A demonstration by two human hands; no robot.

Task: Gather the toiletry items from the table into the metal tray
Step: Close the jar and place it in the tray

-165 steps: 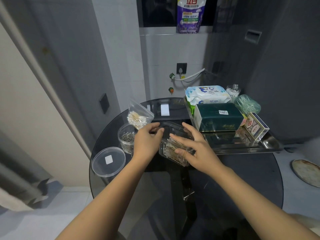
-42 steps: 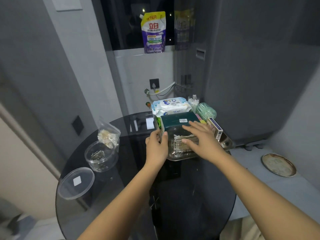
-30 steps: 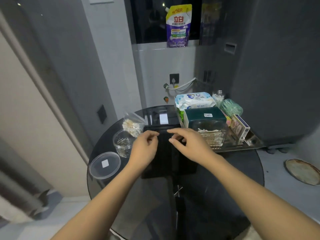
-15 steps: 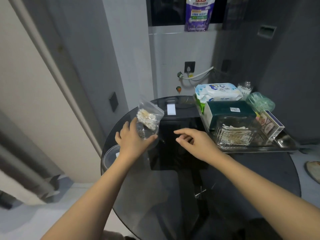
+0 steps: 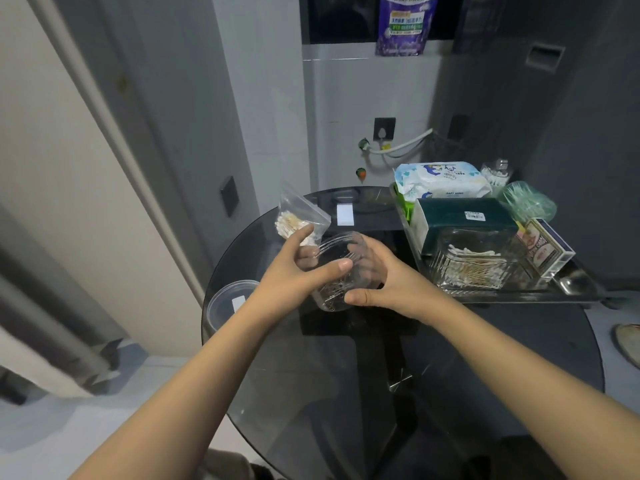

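Note:
A clear round plastic tub point(image 5: 337, 271) with small metal pins inside is lifted above the round glass table point(image 5: 415, 375). My left hand point(image 5: 294, 275) grips its left side and my right hand point(image 5: 388, 278) grips its right side. Behind my left hand a clear zip bag of cotton swabs point(image 5: 298, 220) stands on the table. The tub's round lid point(image 5: 230, 303) lies at the table's left edge. The metal tray point(image 5: 575, 289) at the right holds a clear box of cotton swabs point(image 5: 474, 261), a green tissue box point(image 5: 464, 216), a wet-wipes pack point(image 5: 443, 180) and a card box point(image 5: 547, 247).
A green bag point(image 5: 528, 206) and a small clear jar point(image 5: 495, 173) sit at the tray's far end. Grey walls close in on the left and right. A purple refill pouch point(image 5: 405, 24) hangs above a wall socket point(image 5: 383, 128). A round plate point(image 5: 628, 344) lies low at the right.
My left hand has lifted the round tub from beside the zip bag and brought it toward the middle. My right hand has closed on its other side.

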